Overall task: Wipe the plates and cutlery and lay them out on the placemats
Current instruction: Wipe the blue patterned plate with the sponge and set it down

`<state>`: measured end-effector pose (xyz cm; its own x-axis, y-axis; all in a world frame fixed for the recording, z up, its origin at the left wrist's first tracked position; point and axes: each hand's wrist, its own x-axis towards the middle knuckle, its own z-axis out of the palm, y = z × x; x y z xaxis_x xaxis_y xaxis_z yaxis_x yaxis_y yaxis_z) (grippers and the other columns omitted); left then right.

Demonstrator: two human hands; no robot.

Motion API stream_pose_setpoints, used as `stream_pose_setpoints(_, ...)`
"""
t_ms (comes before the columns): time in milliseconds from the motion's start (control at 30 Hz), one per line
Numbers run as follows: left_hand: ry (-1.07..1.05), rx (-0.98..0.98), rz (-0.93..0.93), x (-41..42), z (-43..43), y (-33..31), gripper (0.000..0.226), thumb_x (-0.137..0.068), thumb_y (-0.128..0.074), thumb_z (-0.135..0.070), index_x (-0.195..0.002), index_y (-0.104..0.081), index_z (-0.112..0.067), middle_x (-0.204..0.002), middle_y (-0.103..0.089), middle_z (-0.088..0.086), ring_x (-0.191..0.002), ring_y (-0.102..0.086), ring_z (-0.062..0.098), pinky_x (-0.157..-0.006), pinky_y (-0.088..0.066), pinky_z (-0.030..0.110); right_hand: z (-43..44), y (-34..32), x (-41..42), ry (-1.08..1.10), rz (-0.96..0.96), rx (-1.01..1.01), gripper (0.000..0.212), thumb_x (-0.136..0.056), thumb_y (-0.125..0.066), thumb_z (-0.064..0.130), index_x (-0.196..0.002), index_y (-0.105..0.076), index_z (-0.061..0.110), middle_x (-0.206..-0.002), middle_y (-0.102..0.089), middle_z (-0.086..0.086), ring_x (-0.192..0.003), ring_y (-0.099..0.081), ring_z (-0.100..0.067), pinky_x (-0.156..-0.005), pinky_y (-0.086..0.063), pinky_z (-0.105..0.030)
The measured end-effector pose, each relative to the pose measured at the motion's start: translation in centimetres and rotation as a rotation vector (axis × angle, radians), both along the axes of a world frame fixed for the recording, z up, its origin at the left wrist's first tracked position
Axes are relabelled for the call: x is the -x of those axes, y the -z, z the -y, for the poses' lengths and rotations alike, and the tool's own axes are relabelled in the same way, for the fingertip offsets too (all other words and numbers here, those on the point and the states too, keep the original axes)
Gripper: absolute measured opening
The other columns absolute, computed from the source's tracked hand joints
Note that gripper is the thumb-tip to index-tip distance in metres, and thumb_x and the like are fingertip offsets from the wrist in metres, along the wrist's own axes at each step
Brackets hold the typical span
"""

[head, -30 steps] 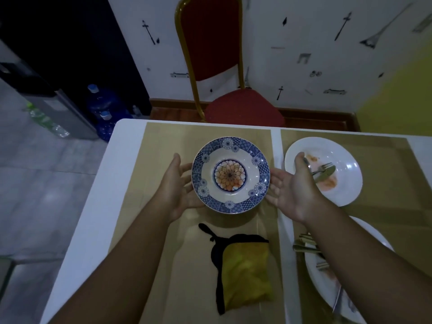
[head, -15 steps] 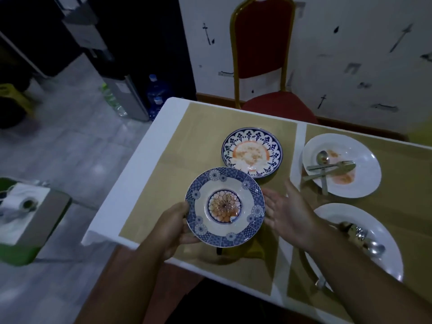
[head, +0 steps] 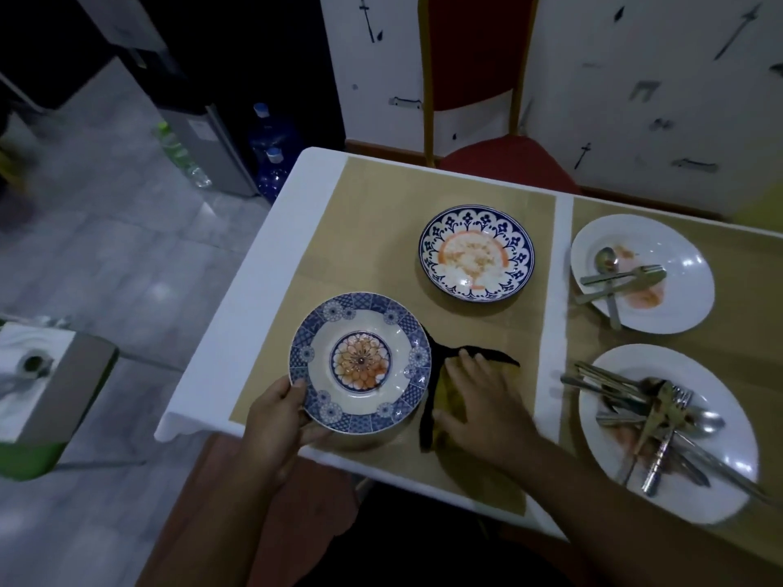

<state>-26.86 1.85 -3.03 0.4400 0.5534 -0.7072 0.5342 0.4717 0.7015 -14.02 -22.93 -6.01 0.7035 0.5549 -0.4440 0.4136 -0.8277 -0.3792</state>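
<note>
My left hand (head: 277, 413) grips the near rim of a blue-patterned plate (head: 360, 362) with an orange flower centre, held above the left placemat (head: 364, 230). My right hand (head: 474, 400) lies flat, fingers spread, on a yellow cloth with black trim (head: 440, 394) on that placemat. A second blue-and-white plate (head: 476, 252), smeared with orange sauce, rests farther back. On the right placemat (head: 567, 366) sit two white plates: the far one (head: 642, 273) carries a spoon, fork and knife, the near one (head: 669, 432) a pile of several cutlery pieces (head: 652, 413).
A red chair with a gold frame (head: 478, 78) stands behind the white table (head: 254, 281). Water bottles (head: 271, 163) and a grey appliance stand on the floor at left. A green-based stool (head: 42, 408) sits beside the table's left edge.
My right hand has let go of the flower plate and dropped onto the yellow cloth. My left hand alone holds the plate, moved slightly left. The view shifted.
</note>
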Motion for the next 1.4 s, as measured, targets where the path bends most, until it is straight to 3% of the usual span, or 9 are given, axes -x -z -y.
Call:
stream_pose_setpoints(200,-0.024,0.04,0.02,0.2,-0.3,1.6,0.027,-0.108,-0.045,-0.021,-0.126,-0.064,-0.015,-0.112,-0.076,0.009,-0.092,-0.075,0.028,-0.074,-0.064,0.044,-1.0,3.0,1.6,0.002,0.208,0.099,0.098,-0.077,-0.033,0.08,-0.151,0.014,0.035,-0.157,0.026,0.005,-0.146,0.021,-0.019,-0.108,0.019,-0.058)
stream_pose_setpoints(333,-0.05,0.08,0.034,-0.2,0.0,1.9,0.027,-0.108,-0.044,-0.019,-0.125,-0.064,-0.014,-0.112,-0.075,0.01,-0.091,-0.074,0.027,-0.068,-0.064,0.041,-0.1,4.2,1.7,0.011,0.277,-0.037,0.075,-0.084,-0.039,0.041,-0.154,-0.016,0.028,-0.161,-0.005,0.004,-0.149,-0.005,-0.02,-0.116,-0.006,-0.054)
stream_pose_setpoints(533,-0.051,0.075,0.033,-0.8,0.3,1.7,0.026,-0.107,-0.045,-0.02,-0.124,-0.064,-0.014,-0.114,-0.075,0.011,-0.099,-0.073,0.031,-0.07,-0.064,0.044,0.5,4.0,-0.1,0.219,0.179,-0.334,0.056,-0.079,-0.042,0.014,-0.131,-0.054,0.029,-0.141,-0.049,0.009,-0.132,-0.04,-0.016,-0.106,-0.028,-0.039)
stream_pose_setpoints(733,-0.044,0.068,0.042,-1.4,1.2,0.8,0.024,-0.107,-0.046,-0.019,-0.12,-0.067,-0.016,-0.105,-0.078,0.006,-0.086,-0.076,0.022,-0.066,-0.062,0.038,-1.1,-1.9,-2.3,0.762,0.068,-0.618,0.025,-0.099,-0.043,0.011,-0.117,-0.054,0.024,-0.111,-0.06,0.004,-0.108,-0.056,-0.02,-0.086,-0.045,-0.032)
stream_pose_setpoints(867,-0.019,0.075,0.055,-1.7,2.4,-0.1,0.023,-0.107,-0.047,-0.021,-0.115,-0.068,-0.019,-0.099,-0.079,0.004,-0.084,-0.077,0.024,-0.064,-0.061,0.037,-3.7,-6.5,-2.0,0.383,0.041,-0.827,0.031,-0.097,-0.05,0.009,-0.122,-0.052,0.027,-0.115,-0.06,0.008,-0.108,-0.057,-0.008,-0.085,-0.047,-0.023)
stream_pose_setpoints(967,0.016,0.08,0.066,-1.8,3.8,-0.7,0.024,-0.107,-0.047,-0.022,-0.111,-0.071,-0.021,-0.098,-0.079,0.003,-0.088,-0.077,0.026,-0.068,-0.062,0.04,-5.6,-5.8,-2.3,0.07,0.174,-0.629,0.041,-0.091,-0.056,0.008,-0.128,-0.054,0.024,-0.122,-0.058,0.003,-0.116,-0.047,-0.014,-0.096,-0.041,-0.03)
stream_pose_setpoints(1100,0.059,0.079,0.104,-2.1,5.5,-1.6,0.025,-0.107,-0.047,-0.022,-0.114,-0.071,-0.019,-0.1,-0.079,0.006,-0.091,-0.076,0.03,-0.08,-0.062,0.053,-7.4,-3.9,-1.9,-0.006,0.236,-0.436,0.045,-0.089,-0.063,0.019,-0.133,-0.056,0.014,-0.134,-0.056,-0.007,-0.125,-0.041,-0.028,-0.105,-0.037,-0.045)
stream_pose_setpoints(1233,0.038,0.11,0.155,-2.4,6.0,-2.5,0.027,-0.107,-0.045,-0.019,-0.115,-0.071,-0.016,-0.102,-0.078,0.01,-0.093,-0.075,0.033,-0.082,-0.061,0.056,-7.8,-4.4,0.3,-0.142,0.124,-0.434,0.057,-0.094,-0.042,0.043,-0.145,-0.042,0.017,-0.151,-0.039,0.004,-0.142,-0.022,-0.015,-0.118,-0.014,-0.033)
stream_pose_setpoints(1400,0.068,0.068,0.146,-2.2,5.8,-2.7,0.028,-0.107,-0.045,-0.019,-0.112,-0.072,-0.013,-0.099,-0.078,0.012,-0.091,-0.075,0.035,-0.071,-0.063,0.049,-4.6,-4.8,0.3,-0.396,0.097,-0.415,0.052,-0.081,-0.053,0.018,-0.132,-0.057,0.014,-0.139,-0.051,-0.004,-0.13,-0.038,-0.024,-0.111,-0.031,-0.038)
